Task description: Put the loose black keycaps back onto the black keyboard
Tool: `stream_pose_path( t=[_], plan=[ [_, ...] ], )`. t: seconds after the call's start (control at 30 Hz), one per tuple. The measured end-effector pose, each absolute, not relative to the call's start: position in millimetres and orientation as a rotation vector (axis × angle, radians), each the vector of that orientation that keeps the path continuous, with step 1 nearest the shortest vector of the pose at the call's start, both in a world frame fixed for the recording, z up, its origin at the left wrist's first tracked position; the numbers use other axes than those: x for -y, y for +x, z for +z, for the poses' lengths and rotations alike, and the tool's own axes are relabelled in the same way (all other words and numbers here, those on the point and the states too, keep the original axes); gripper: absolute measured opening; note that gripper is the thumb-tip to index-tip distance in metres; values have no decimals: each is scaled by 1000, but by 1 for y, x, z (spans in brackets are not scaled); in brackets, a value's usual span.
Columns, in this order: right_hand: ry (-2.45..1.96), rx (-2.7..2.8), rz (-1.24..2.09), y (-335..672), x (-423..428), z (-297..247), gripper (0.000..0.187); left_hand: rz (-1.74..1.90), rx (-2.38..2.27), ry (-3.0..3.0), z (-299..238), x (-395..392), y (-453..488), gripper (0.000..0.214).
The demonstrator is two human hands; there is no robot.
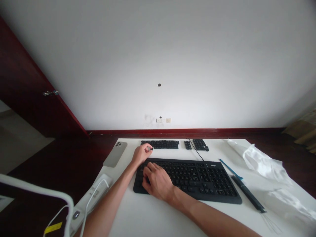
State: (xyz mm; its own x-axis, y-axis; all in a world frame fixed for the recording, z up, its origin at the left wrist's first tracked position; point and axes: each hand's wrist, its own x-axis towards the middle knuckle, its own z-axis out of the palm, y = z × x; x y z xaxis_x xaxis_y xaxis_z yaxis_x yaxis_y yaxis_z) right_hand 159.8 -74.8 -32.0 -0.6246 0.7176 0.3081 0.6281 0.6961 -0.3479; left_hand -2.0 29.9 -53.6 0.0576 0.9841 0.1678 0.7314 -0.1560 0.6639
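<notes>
Pinching dark piece (151,149): left hand (141,154) | right hand (158,180): curled on keyboard (195,179), grip unclear | logo (213,165) (illegibly small)

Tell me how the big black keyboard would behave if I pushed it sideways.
The keyboard looks like a rigid slab, so it should slide without bending. Lying flat and broad, it seems unlikely to tip. Its cable, trailing behind, might drag.

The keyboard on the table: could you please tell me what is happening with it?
A person has both hands at the keyboard. The right hand lies over its left end; whether it grips anything is hidden. The left hand, just beyond the far edge, seems to pinch a small piece. Black keys lie in groups behind the keyboard, on the white table. A phone lies to the left.
</notes>
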Motion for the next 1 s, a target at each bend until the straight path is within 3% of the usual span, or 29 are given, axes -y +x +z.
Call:
stream_pose_path(
  t=[1.0],
  plan=[
    [-1024,2489,314,161,77,-30,6,853,-1709,1961,-54,-28,-3,15]
  ],
)
